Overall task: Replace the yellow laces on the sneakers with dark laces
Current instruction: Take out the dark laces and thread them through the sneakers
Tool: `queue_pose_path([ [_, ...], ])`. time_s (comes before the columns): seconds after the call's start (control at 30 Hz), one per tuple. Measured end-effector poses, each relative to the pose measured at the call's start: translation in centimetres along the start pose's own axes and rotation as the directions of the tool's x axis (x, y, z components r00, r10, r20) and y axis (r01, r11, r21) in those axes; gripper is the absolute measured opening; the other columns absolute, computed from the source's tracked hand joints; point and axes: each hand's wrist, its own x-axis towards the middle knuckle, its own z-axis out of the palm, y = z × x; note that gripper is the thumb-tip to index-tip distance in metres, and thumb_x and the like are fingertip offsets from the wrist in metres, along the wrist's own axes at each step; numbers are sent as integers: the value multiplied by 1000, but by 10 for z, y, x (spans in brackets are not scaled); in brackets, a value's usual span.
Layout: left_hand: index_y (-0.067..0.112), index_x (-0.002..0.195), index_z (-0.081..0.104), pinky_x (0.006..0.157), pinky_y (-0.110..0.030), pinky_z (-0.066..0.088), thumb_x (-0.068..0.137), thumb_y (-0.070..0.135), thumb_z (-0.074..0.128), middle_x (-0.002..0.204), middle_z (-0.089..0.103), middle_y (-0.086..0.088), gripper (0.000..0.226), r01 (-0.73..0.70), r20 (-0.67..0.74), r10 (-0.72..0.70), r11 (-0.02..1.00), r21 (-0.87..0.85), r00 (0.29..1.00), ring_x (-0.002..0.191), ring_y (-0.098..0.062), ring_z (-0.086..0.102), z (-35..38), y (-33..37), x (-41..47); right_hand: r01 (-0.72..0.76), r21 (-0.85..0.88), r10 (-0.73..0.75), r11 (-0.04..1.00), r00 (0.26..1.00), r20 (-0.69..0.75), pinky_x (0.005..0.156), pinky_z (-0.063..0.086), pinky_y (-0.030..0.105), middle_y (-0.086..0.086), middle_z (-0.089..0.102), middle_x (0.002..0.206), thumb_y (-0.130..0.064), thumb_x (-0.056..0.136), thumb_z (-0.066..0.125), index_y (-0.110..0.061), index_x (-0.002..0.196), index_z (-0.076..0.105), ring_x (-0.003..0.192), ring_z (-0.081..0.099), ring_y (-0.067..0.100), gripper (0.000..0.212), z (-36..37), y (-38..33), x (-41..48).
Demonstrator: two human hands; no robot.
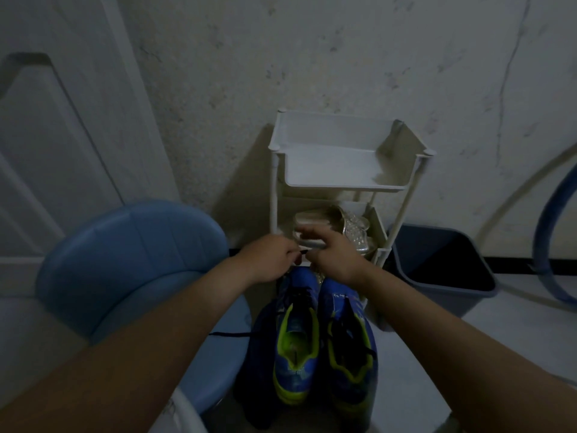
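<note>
Two sneakers on the floor, side by side and just about touching: left sneaker (pixel 296 339), right sneaker (pixel 349 345). Long axes run near-to-far, toes pointing away toward the white rack (pixel 340 170), heels toward the camera. Blue uppers, neon yellow-green lining.

Both hands hover over the toe ends. Left hand (pixel 268 257) has its fingers curled, pinching one end of a short stretch of dark lace (pixel 304 252); right hand (pixel 334 257) pinches the other end, though the detail is blurry.

A dark strand (pixel 229 334) trails left from the left sneaker onto the blue chair (pixel 134 245). Loose dark lacing lies across the right sneaker's opening.

Dark bin (pixel 437 270) stands right of the rack. A clear shoe (pixel 356 229) sits on the rack's lower shelf.
</note>
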Motion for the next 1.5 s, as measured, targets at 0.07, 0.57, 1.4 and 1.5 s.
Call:
queue_pose_path([
  [0.07, 17, 95, 71, 62, -25, 37, 100, 29, 46, 81, 61, 3, 28, -3, 26, 3, 1000, -8, 1000, 77, -13, 56, 1, 0, 1, 22, -112, -12, 993, 996, 88, 62, 54, 29, 6, 70, 108, -4, 91, 58, -11, 115, 67, 73, 63, 15, 26, 0, 2, 0],
  [0.57, 22, 103, 70, 64, -19, 40, 93, 11, 51, 64, 58, 19, 24, 117, 231, -107, 993, -29, 967, 67, -1, 55, 1, -8, -2, -114, -434, 142, 893, 989, 31, 59, 56, 28, -1, 74, 72, -34, 78, 80, -20, 75, 78, 51, 60, 6, 14, -8, 23, 1],
  [1.4, 20, 85, 70, 79, -32, 54, 94, 28, 59, 74, 72, 6, 16, 88, 201, -66, 991, -100, 977, 74, -6, 66, 30, -7, -4, -202, -576, 303, 792, 949, 83, 72, 58, 30, 2, 73, 83, -41, 73, 81, -22, 89, 75, 68, 64, 8, 26, 8, 40, -4],
  [1.5, 22, 85, 69, 79, -31, 54, 94, 28, 57, 76, 72, 9, 16, 69, 227, -54, 996, -56, 972, 76, -4, 65, 35, -9, -6, -278, -667, 437, 691, 896, 80, 76, 54, 30, -2, 59, 83, -55, 65, 82, -17, 91, 61, 84, 61, 14, 51, 12, 46, -9],
])
